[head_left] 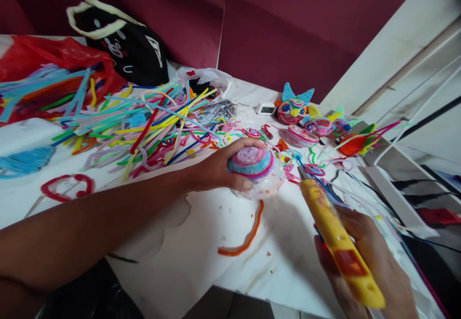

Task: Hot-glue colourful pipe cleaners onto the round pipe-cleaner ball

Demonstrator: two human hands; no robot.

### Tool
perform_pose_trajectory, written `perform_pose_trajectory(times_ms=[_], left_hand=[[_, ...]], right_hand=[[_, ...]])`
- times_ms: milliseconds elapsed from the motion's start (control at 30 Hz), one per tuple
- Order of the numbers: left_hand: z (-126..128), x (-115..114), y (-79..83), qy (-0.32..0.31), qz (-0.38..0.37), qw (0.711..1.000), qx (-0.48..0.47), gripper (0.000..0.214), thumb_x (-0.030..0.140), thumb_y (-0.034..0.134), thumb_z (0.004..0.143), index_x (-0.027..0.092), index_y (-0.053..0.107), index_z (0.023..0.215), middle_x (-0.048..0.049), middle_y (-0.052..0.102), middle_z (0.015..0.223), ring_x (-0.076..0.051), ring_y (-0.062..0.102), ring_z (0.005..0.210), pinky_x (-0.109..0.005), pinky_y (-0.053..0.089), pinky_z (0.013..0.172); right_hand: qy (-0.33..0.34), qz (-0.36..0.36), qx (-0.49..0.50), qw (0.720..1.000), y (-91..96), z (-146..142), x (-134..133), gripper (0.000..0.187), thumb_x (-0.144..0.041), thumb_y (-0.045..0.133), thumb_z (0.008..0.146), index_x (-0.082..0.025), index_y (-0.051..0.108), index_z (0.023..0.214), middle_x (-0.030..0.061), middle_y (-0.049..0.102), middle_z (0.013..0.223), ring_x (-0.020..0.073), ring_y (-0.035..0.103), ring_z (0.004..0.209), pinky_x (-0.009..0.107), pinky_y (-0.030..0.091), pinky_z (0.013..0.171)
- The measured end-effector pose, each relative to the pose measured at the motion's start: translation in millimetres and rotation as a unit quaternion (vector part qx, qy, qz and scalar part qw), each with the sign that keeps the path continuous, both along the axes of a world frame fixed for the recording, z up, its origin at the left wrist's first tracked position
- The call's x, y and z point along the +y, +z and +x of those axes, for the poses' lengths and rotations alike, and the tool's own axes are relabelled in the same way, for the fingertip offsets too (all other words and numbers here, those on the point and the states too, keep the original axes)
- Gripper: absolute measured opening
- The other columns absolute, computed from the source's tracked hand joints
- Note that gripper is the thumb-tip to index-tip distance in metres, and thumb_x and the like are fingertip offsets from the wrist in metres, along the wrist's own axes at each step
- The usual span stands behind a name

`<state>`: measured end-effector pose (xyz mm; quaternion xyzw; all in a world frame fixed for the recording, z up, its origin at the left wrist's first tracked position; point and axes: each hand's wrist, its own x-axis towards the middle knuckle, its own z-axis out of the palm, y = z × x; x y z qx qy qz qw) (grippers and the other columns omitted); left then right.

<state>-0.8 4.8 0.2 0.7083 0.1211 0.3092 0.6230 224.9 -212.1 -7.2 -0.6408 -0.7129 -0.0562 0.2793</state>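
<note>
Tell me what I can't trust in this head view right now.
- Ball: its left side and underside are hidden by the left hand gripping it.
- Glue gun: its tip blurs into the pipe cleaners behind it, so contact is unclear.
- Right hand: the wrist is cut off by the bottom edge.
- Small white display: the reading is too small.

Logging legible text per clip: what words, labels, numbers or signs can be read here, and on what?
None can be read.
Black bag: white print, too blurred.
White display unit: digits too small.
Yellow tool in the right hand: red patch, no legible text.
Pipe-cleaner ball in the left hand: no lettering.
</note>
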Motion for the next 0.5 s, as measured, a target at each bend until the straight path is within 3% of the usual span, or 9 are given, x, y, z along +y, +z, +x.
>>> perform_pose_trajectory(times_ms=[67,167,333,433,500], left_hand=[[0.2,3.8,-1.4,0.042,0.001,0.999,-0.003,0.07,0.031,0.083,0.055,0.023,0.054,0.119,-0.0028,0.058,0.117,-0.023,0.058,0.102,-0.03,0.047,0.085],[0.5,7.7,-3.2,0.078,-0.005,0.997,-0.013,0.071,0.03,0.082,0.057,0.024,0.054,0.122,-0.0029,0.056,0.122,-0.022,0.056,0.106,-0.029,0.046,0.087],[0.9,8.0,-2.9,0.079,0.01,0.997,-0.02,0.07,0.03,0.081,0.058,0.024,0.053,0.122,-0.0034,0.057,0.118,-0.022,0.055,0.106,-0.032,0.045,0.09],[1.7,8.0,-3.2,0.084,0.022,0.996,-0.017,0.072,0.032,0.081,0.057,0.023,0.053,0.122,-0.0047,0.057,0.118,-0.024,0.056,0.107,-0.033,0.046,0.09],[2.5,8.8,-4.8,0.084,0.032,0.996,-0.019,0.071,0.032,0.081,0.058,0.022,0.053,0.122,-0.0057,0.056,0.12,-0.024,0.056,0.107,-0.033,0.046,0.09]], right_hand=[[-0.019,-0.035,-0.047,0.998,3.0,3.0,6.2,0.033,-0.029,0.05,0.092,-0.021,0.046,0.124,0.0136,0.056,0.115,0.0269,0.063,0.097,0.036,0.057,0.074],[0.043,-0.081,-0.108,0.99,0.0,11.7,20.4,0.034,-0.022,0.049,0.088,-0.018,0.044,0.122,0.0138,0.055,0.114,0.0239,0.065,0.096,0.032,0.058,0.072],[0.073,-0.113,-0.154,0.979,-9.7,28.8,33.3,0.039,-0.017,0.05,0.089,-0.019,0.045,0.127,0.014,0.055,0.12,0.0227,0.065,0.103,0.033,0.059,0.079],[0.084,-0.103,-0.176,0.975,2.0,25.6,32.4,0.038,-0.016,0.05,0.089,-0.021,0.05,0.127,0.0132,0.055,0.126,0.0264,0.059,0.112,0.041,0.056,0.086],[0.089,-0.089,-0.132,0.983,14.9,12.4,32.9,0.034,-0.016,0.051,0.09,-0.022,0.053,0.124,0.0116,0.056,0.125,0.0244,0.058,0.112,0.041,0.053,0.091]])
